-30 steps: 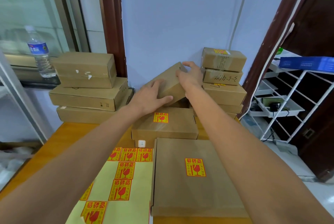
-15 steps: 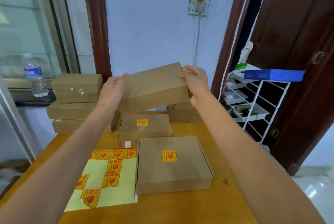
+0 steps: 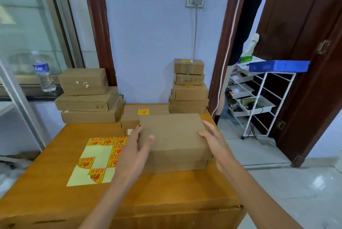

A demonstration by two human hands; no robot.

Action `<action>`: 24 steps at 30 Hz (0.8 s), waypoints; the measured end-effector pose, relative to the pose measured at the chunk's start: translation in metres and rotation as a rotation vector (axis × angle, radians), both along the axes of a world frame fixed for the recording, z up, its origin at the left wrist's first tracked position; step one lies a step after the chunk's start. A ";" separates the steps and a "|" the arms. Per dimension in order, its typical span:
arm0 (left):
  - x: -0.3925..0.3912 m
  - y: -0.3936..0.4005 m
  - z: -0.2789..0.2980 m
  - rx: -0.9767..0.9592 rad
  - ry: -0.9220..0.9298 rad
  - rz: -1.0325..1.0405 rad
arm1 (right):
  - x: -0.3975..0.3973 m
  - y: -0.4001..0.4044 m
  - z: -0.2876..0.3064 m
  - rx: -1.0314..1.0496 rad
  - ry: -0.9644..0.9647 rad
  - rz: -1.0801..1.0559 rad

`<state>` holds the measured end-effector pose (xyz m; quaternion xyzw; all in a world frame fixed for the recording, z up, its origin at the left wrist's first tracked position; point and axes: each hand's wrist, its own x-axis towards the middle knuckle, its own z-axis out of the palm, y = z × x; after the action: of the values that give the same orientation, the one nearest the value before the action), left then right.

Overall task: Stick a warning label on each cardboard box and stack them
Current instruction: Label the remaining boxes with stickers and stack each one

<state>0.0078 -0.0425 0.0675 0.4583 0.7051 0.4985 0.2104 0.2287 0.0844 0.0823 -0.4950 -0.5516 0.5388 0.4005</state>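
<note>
The plain box (image 3: pixel 174 132), lifted half a second ago, now sits atop the flat box (image 3: pixel 177 165), left hand (image 3: pixel 135 147) and right hand (image 3: pixel 214 140) open beside it.

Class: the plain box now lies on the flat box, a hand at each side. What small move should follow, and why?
Probably the left hand should reach to the label sheet and peel off a warning label: the top box shows no label on its lid, and the right hand can steady it.
</note>
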 end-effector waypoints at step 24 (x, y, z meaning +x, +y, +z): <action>-0.154 -0.118 -0.072 -0.207 0.661 0.095 | -0.126 -0.117 0.003 0.894 -0.670 0.394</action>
<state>-0.1464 -0.1608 -0.0041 0.5379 0.8024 0.2585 -0.0076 0.1029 -0.0329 0.0857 -0.3096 -0.9030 0.1329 0.2666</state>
